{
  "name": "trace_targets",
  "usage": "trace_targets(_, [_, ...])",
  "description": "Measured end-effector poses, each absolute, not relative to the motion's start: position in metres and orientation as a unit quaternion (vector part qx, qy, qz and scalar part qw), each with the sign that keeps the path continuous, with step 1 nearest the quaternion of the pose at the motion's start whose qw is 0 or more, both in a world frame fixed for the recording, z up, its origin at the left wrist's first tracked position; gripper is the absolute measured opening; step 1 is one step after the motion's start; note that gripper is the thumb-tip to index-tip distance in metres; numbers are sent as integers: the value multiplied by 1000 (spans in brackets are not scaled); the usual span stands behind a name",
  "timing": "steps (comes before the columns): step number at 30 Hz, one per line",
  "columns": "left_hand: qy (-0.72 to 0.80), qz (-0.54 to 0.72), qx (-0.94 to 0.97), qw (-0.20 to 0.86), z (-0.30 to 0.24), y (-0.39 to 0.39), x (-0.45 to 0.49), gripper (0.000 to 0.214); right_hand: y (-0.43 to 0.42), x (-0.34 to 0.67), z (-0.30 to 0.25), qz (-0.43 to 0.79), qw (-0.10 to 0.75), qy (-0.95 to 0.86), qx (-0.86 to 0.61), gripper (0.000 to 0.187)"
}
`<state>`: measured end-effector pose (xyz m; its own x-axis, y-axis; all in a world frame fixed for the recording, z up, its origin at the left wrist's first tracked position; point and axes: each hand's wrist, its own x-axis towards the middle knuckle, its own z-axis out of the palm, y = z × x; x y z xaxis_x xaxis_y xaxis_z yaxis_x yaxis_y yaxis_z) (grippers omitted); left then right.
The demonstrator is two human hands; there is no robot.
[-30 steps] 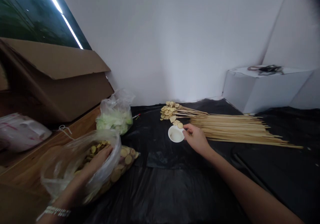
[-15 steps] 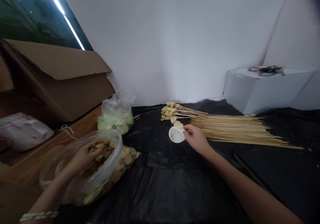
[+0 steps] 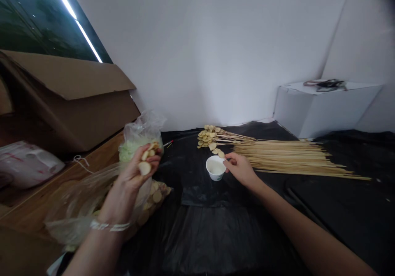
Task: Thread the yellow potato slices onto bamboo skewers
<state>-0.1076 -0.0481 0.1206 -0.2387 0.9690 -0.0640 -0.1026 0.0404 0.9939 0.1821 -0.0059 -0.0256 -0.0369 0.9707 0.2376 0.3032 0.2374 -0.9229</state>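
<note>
My left hand is raised above the plastic bag, its fingers curled around a handful of pale round potato slices. Below it the open bag holds more slices. Over the black sheet, my right hand pinches the rim of a small white paper cup. A few slices touch or lie close to its fingertips; whether a skewer is also in the fingers I cannot tell. Behind the cup lies a pile of skewered potato slices.
Many bare bamboo skewers lie in a wide bundle on the black sheet. A bag of pale green vegetables, a pen and a cardboard box are at the left. A white box stands back right against the wall.
My left hand has come up out of the bag with a handful of potato slices. The paper cup in my right hand has tipped more upright, showing its side.
</note>
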Motion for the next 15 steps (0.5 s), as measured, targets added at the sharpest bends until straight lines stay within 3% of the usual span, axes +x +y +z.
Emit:
trace_targets(3, [432,551,336,631,103,-24,-53,9,-5,182,-27,355,476,-626,-506,26])
trace_targets(5, [398,538,319,671,86,-10,-25,8,-5,182,-27,355,477,-623,-509,27])
trace_targets(10, [434,558,421,569,49,8,19,29,-4,181,-27,374,485,-604,-509,32])
trace_targets(15, [487,575,491,436,30,15,34,29,-5,178,-27,413,493,-567,-515,36])
